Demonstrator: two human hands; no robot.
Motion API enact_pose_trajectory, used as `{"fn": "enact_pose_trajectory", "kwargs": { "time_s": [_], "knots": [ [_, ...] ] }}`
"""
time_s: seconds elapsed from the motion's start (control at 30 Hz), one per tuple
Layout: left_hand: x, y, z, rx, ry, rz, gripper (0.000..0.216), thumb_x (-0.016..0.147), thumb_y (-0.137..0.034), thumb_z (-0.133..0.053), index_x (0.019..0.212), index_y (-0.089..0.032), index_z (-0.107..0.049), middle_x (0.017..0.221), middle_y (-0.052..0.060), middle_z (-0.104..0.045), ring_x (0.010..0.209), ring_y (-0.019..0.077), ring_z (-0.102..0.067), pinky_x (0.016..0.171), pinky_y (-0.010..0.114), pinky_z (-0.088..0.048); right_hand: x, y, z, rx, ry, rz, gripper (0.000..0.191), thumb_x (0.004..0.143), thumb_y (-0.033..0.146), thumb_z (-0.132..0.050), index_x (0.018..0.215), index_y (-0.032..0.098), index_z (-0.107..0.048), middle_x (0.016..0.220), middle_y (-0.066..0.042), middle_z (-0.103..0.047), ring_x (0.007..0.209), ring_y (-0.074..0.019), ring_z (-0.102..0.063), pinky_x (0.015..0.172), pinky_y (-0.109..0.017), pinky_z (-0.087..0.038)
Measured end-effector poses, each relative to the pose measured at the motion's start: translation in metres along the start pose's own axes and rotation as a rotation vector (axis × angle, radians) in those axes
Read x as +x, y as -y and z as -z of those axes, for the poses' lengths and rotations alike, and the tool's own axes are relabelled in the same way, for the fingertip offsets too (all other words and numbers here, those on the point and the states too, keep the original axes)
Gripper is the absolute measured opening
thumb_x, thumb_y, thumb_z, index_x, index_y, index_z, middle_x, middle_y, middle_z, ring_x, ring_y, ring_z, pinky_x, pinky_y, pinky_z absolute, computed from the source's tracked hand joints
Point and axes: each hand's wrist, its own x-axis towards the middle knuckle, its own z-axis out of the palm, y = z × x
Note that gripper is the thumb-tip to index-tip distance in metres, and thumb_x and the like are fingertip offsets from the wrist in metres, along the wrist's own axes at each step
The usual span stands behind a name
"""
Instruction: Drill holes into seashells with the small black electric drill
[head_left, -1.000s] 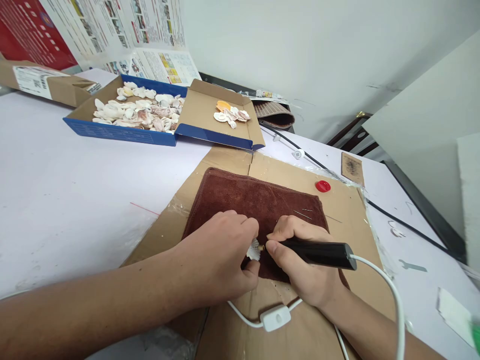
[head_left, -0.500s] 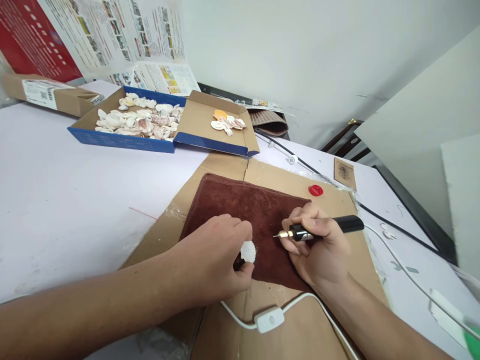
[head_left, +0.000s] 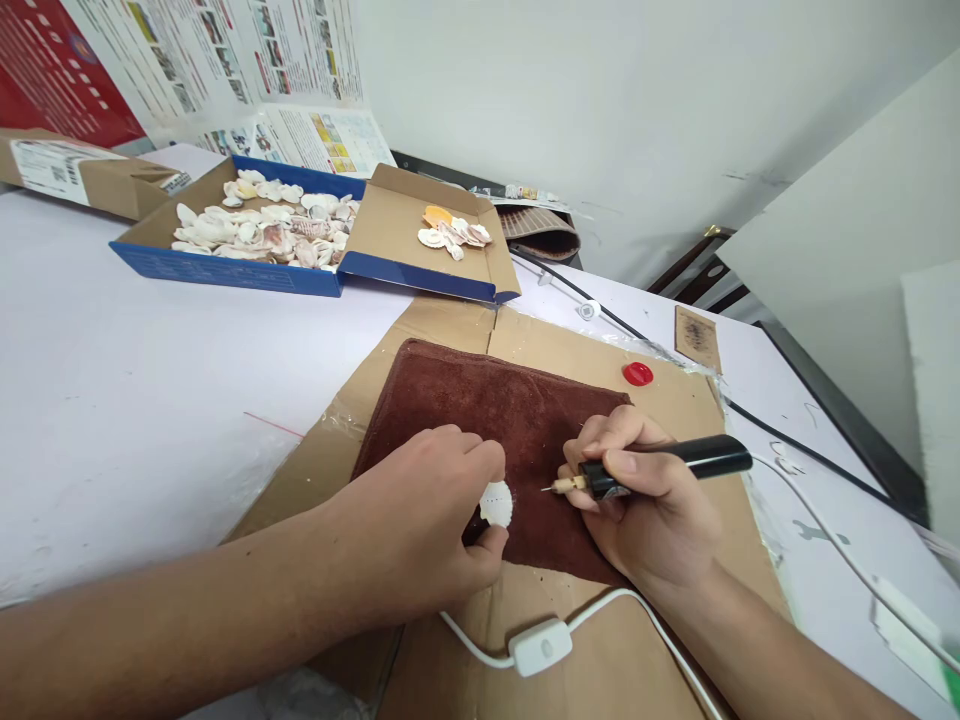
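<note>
Between the thumb and fingers of my left hand is a small white seashell, with a line of tiny dark dots across it. My right hand grips a black pen-shaped mini drill with a brass-coloured chuck. Its thin bit points left toward the shell, with a gap between them. Both hands are over a dark brown suede cloth, which lies on cardboard. From the drill's back end a white cord runs off to the right. An inline switch on a white cord rests in front of the hands.
A blue cardboard box holds many shells; several more lie on its opened lid. A red cap sits on the cardboard. Farther right are a small brown board, a black cable and a flat wrench.
The drill has tilted slightly, and its bit has come a little lower and nearer the shell. My left hand keeps its pinch on the shell. The view has shifted slightly.
</note>
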Motion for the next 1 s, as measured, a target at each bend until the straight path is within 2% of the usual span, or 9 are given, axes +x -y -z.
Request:
{"fn": "enact_pose_trajectory", "kwargs": {
  "time_s": [0.13,0.27,0.5,0.83,1.0],
  "knots": [
    [-0.0013,0.0003,0.0001,0.010,-0.023,-0.015,0.021,0.083,-0.015,-0.059,0.076,-0.024,-0.042,0.079,0.000,-0.054,0.076,0.0212,-0.053,0.067,0.036,-0.039,-0.0092,-0.0004,0.0029,-0.346,0.023,0.161,0.015,0.080,0.013,-0.072,0.072,0.026,-0.074,0.066,0.000,-0.067,0.057,-0.0169,-0.056,0.052,-0.032,-0.043],
    [-0.0011,0.0011,-0.0006,0.023,-0.036,-0.033,0.023,0.083,-0.014,-0.059,0.075,-0.025,-0.040,0.077,0.000,-0.053,0.074,0.0212,-0.052,0.066,0.036,-0.038,-0.0107,0.0030,0.0024,-0.546,0.064,0.203,0.020,0.081,0.011,-0.071,0.068,0.026,-0.072,0.063,0.003,-0.067,0.057,-0.0157,-0.057,0.055,-0.033,-0.044],
    [-0.0005,0.0022,-0.0019,0.049,-0.051,-0.051,0.019,0.082,-0.014,-0.058,0.076,-0.024,-0.043,0.077,0.000,-0.054,0.074,0.0217,-0.053,0.066,0.036,-0.039,-0.0063,0.0036,-0.0004,-0.594,0.071,0.167,0.019,0.082,0.012,-0.071,0.068,0.025,-0.070,0.065,0.005,-0.069,0.058,-0.0134,-0.059,0.057,-0.031,-0.046],
    [-0.0014,0.0011,-0.0004,0.049,-0.033,-0.032,0.021,0.082,-0.015,-0.060,0.075,-0.024,-0.042,0.076,0.000,-0.054,0.073,0.0214,-0.053,0.067,0.036,-0.040,-0.0092,0.0029,0.0006,-0.581,0.054,0.193,0.019,0.082,0.012,-0.072,0.068,0.027,-0.071,0.063,0.002,-0.068,0.057,-0.0168,-0.058,0.055,-0.034,-0.047],
    [-0.0016,0.0017,-0.0009,0.044,-0.047,-0.042,0.020,0.082,-0.014,-0.061,0.075,-0.024,-0.044,0.076,0.000,-0.055,0.073,0.0208,-0.053,0.066,0.035,-0.039,-0.0117,0.0021,0.0022,-0.553,0.144,0.244,0.016,0.083,0.013,-0.072,0.075,0.027,-0.072,0.065,0.001,-0.068,0.057,-0.0170,-0.058,0.055,-0.035,-0.048]
  ]
}}
